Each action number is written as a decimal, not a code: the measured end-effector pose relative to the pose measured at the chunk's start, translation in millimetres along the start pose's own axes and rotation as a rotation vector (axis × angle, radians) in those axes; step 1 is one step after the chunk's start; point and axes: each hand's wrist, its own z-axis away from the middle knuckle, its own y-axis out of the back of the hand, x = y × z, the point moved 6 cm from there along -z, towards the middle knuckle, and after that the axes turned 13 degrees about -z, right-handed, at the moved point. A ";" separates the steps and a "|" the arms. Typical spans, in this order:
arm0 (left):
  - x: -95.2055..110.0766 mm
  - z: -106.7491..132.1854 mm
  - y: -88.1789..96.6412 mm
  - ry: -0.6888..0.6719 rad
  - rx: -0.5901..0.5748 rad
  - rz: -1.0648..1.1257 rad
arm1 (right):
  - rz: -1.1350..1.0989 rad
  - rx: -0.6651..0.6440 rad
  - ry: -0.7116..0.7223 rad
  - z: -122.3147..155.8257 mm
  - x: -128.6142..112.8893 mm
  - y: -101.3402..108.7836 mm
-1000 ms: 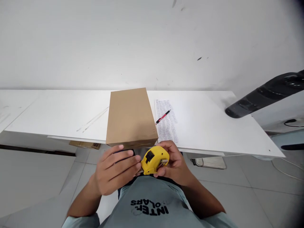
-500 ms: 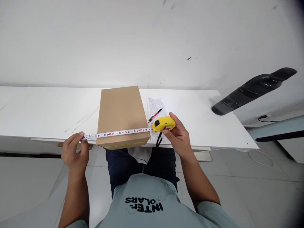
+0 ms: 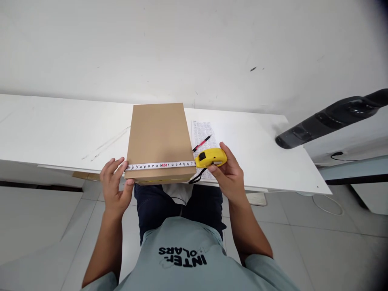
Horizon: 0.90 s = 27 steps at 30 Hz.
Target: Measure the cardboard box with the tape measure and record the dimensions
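A closed brown cardboard box sits on the white table, its near side at the table's front edge. Across its top, near that edge, lies the extended blade of a yellow tape measure. My right hand grips the tape measure's case just beyond the box's right edge, thumb below and fingers behind. A black wrist strap hangs from the case. My left hand is at the box's left edge, its fingertips on the blade's end and its thumb by the box's near corner. Those fingertips partly hide the blade's end.
Right of the box, a sheet covered in writing lies on the white table with a red and black pen on it. A tall black cylindrical object stands at the table's right end. A wall runs along the back.
My left hand has moved right, bringing the blade's end from beyond the box to its left edge. The exposed blade is shorter. The case remains at the right edge.
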 end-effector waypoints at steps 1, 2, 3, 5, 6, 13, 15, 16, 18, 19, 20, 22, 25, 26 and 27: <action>-1.1 -0.2 -0.2 0.006 -0.009 -0.001 | 0.012 0.003 -0.005 -0.2 0.0 -0.3; -1.8 -0.9 -0.5 0.012 -0.016 -0.004 | 0.019 0.005 -0.004 -0.6 -0.2 -0.7; -2.3 -2.1 -0.8 0.015 -0.019 -0.009 | 0.021 0.005 0.000 -1.3 -0.5 -1.3; -2.9 -5.0 -0.5 0.011 -0.008 -0.015 | 0.018 -0.001 0.012 -2.8 -1.6 -2.7; -3.3 -6.2 1.0 0.001 0.006 -0.019 | 0.020 -0.004 0.020 -3.0 -2.5 -3.2; 11.4 18.7 45.4 -0.155 0.154 -0.095 | 0.085 0.056 0.132 38.1 -25.2 4.3; 36.6 32.2 47.9 -0.258 0.135 -0.068 | -0.010 -0.004 0.033 59.0 -20.9 1.9; 53.2 38.5 41.7 -0.328 0.102 -0.031 | -0.066 -0.023 -0.039 68.5 -15.3 0.5; 86.8 49.3 15.1 -0.444 0.016 0.070 | -0.151 -0.013 -0.181 83.1 0.8 -0.9; 100.2 53.4 -1.8 -0.466 0.000 0.113 | -0.174 0.013 -0.239 87.9 10.3 -0.4; 109.7 56.3 -21.4 -0.445 -0.034 0.165 | -0.190 0.045 -0.289 91.4 20.0 0.6; 120.2 60.5 -61.6 -0.340 -0.131 0.236 | -0.230 0.121 -0.355 95.1 37.9 5.3; 132.4 65.6 -104.7 -0.245 -0.275 0.266 | -0.282 0.234 -0.395 99.4 57.0 18.0; 138.2 66.4 -113.3 -0.245 -0.329 0.289 | -0.290 0.253 -0.403 101.4 60.9 22.0; 144.5 66.5 -119.8 -0.246 -0.388 0.336 | -0.292 0.256 -0.408 103.4 63.4 25.2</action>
